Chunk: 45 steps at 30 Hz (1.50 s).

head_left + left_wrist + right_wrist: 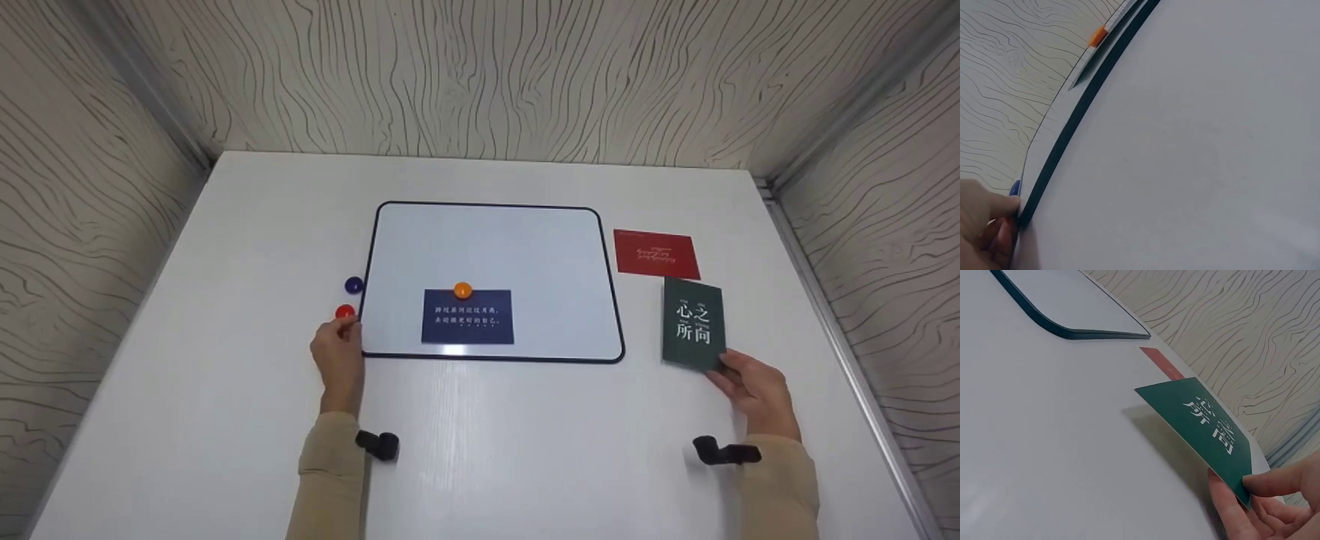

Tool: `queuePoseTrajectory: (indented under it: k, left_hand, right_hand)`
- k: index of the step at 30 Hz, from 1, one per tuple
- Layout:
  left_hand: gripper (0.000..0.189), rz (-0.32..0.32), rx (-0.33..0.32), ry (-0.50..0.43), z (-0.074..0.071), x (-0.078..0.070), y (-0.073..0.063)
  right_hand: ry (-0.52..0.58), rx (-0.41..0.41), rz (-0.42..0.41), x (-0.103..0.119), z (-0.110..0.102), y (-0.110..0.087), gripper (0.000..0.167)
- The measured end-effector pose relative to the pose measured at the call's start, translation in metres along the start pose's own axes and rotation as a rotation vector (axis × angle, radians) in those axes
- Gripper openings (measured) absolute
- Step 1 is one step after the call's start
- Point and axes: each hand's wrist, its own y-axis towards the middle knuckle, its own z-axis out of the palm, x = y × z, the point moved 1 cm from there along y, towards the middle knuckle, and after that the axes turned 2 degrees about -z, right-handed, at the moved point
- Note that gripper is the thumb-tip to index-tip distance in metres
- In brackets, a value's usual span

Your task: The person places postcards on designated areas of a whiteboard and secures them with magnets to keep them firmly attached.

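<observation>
Right hand [763,390]: pinches the green card [694,346], tilted above the desk [547,442] right of the board [487,247], by its lower right corner. Left hand [339,360]: fingers bent at the red magnet [344,310], beside the board; whether they grip it cannot be told.

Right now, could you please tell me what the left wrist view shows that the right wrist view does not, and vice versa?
Only the left wrist view shows the left hand, the round orange magnet, the round blue magnet and the navy rectangular card, nearly edge-on.

Only the right wrist view shows the right hand, the dark green card with white characters that it grips, the red card partly hidden behind it, and a grey rail.

Both share the black framed whiteboard, white tabletop and pale patterned wall.
</observation>
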Motion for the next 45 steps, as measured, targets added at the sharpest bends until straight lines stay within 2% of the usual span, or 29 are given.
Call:
queuePoseTrajectory:
  k: [8,14,22,25,29,31,38,45]
  left_hand:
    - [0.015,0.053,-0.044,0.020,-0.001,-0.001,0.000]
    - [0.016,0.024,-0.018,0.003,-0.002,-0.001,0.000]
    - [0.017,0.008,-0.007,-0.002,-0.001,0.000,0.001]
    - [0.018,-0.006,0.003,-0.002,-0.002,0.000,0.001]
    - [0.018,-0.019,0.006,-0.015,-0.002,0.000,0.000]
    - [0.018,-0.019,0.010,-0.018,-0.002,0.000,0.000]
    - [0.018,-0.002,-0.004,-0.005,-0.002,0.000,0.000]
    - [0.019,-0.024,0.016,-0.031,-0.003,-0.001,0.000]
  right_hand:
    - [-0.011,0.083,-0.002,-0.009,0.017,-0.002,0.017]
    - [0.023,0.081,0.046,-0.019,0.031,-0.001,0.025]
    - [-0.020,0.151,0.034,-0.030,0.052,-0.002,0.016]
    - [-0.049,0.159,0.028,-0.032,0.059,-0.003,0.024]
    - [-0.107,0.158,0.014,-0.034,0.070,-0.004,0.050]
    - [-0.132,0.157,0.005,-0.036,0.075,-0.005,0.057]
    - [-0.179,0.204,-0.056,-0.042,0.088,-0.004,0.040]
    - [-0.236,0.186,-0.065,-0.047,0.100,-0.003,0.056]
